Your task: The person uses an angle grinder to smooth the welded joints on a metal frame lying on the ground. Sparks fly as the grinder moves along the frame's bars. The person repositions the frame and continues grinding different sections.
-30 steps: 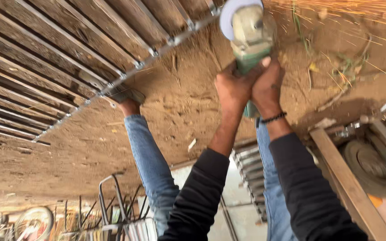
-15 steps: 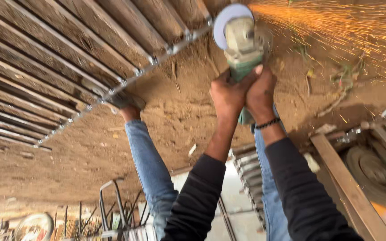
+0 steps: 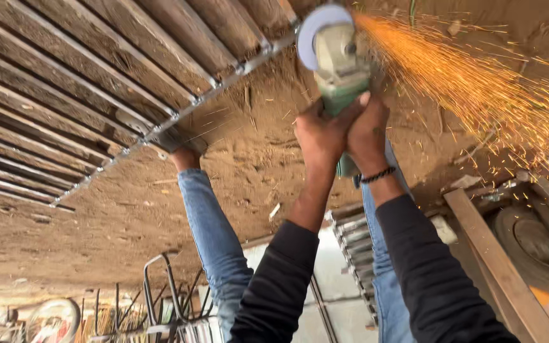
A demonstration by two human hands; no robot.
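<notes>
Both my hands grip a green angle grinder [image 3: 338, 76]. My left hand [image 3: 321, 136] wraps the body from the left and my right hand [image 3: 371, 124], with a dark bead bracelet at the wrist, presses beside it. The grinder's grey disc [image 3: 318, 33] meets the end of a metal cross rail of a large slatted metal grate [image 3: 122, 82] lying on sandy ground. A dense fan of orange sparks [image 3: 471, 82] shoots off to the right. A foot [image 3: 179, 143] on a blue-jeans leg [image 3: 214, 241] rests on the grate's edge rail.
Sandy ground [image 3: 249, 165] surrounds the grate. A long wooden plank [image 3: 503, 267] and a wheel [image 3: 535, 241] lie at the right. A stack of metal frames [image 3: 354, 248] sits behind my arms; bent metal rods [image 3: 166, 298] and a bicycle wheel [image 3: 52, 321] are at the lower left.
The grinder has shifted a little left onto the rail's end. The sparks have grown from a faint scatter into a thick stream to the right.
</notes>
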